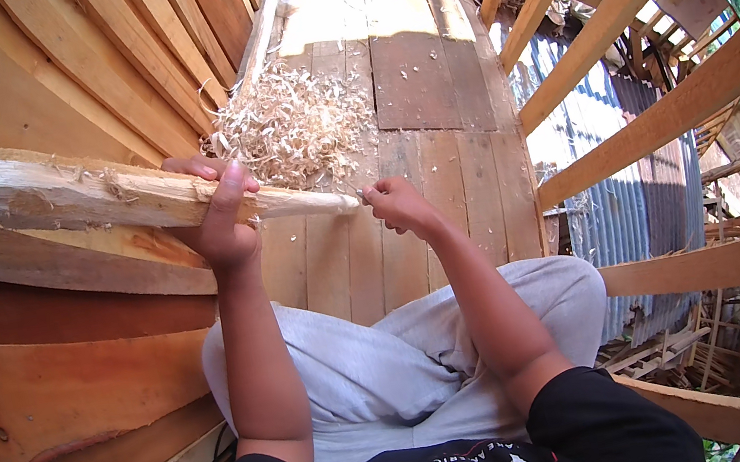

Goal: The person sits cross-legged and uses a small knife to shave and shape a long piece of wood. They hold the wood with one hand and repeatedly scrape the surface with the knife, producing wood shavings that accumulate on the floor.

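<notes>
1. Stick (87, 197), long and pale with rough fibres showing, runs from the left edge toward the middle, tapering to a narrow tip just above the plank floor (443, 198).
2. Left hand (218, 208) is wrapped tight round the stick near its thinner end, thumb up over the top, fingers curled across the far side.
3. Right hand (395, 205) sits right at the tip, closed into a loose fist; something small and dark pokes out toward the tip, too small to tell what it is.
4. Shavings (292, 126), a big curly heap, lie on the floor just beyond both hands.
5. Grey trousers (394, 365) cover crossed legs below the forearms.
6. Curved hull planks (80, 381) rise on the left.
7. Bare timber beams (666, 114) cross on the right, corrugated sheets behind them.
</notes>
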The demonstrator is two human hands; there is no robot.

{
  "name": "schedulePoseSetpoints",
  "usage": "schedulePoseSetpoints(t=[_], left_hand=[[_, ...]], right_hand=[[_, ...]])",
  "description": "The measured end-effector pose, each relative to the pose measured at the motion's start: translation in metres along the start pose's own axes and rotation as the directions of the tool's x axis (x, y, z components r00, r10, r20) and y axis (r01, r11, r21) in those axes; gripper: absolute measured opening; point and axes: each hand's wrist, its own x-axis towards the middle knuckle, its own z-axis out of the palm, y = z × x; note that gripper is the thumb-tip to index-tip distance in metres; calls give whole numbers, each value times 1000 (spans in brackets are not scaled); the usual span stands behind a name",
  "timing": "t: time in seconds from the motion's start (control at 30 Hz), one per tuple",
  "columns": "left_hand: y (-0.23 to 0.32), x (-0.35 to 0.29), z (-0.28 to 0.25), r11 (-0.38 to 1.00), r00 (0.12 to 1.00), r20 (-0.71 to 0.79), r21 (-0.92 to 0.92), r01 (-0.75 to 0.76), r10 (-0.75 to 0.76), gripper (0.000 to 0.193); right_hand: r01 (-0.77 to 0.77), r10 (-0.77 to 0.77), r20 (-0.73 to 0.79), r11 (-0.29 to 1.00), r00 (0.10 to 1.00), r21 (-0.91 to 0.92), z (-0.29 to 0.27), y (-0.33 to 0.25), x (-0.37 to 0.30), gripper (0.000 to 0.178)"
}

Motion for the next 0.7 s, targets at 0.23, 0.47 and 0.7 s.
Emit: schedulePoseSetpoints(t=[0.23,0.47,0.7], left_hand=[[-10,-2,5,994,993,-94,90,-63,71,22],[-19,6,-9,999,968,-250,-23,-23,16,22],[-15,2,-4,999,989,-145,-36,13,-18,23]], right_hand=[[214,-223,-18,951,975,-224,38,9,-3,52],[247,-243,45,947,969,-208,40,-6,-5,51],[364,-388,-67,902,919,-231,50,-13,-17,53]])
